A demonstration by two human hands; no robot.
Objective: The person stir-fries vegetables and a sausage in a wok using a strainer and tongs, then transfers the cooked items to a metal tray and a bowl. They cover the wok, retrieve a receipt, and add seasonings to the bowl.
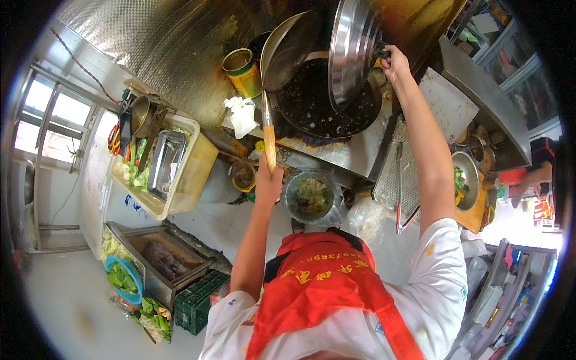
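My left hand (pixel 269 183) grips the wooden handle (pixel 269 144) of a metal pan (pixel 288 54), probably a wok, tilted up on its side. With my right hand (pixel 395 65) I hold the dark knob of a large domed steel lid (pixel 353 54), which stands nearly on edge. Between and below these two lies a large blackened wok (pixel 310 119) set in the stove. Its dark inside shows scattered pale bits, and the lid hides part of it. Whether the tilted pan touches the wok's rim, I cannot tell.
A yellow can (pixel 243 74) and crumpled white tissue (pixel 241 114) stand left of the wok. Below the stove sits a lined bucket of scraps (pixel 310 195). A perforated metal tray (pixel 396 180) lies right, a cream tub (pixel 191 175) left. Another person's arm (pixel 533 177) shows far right.
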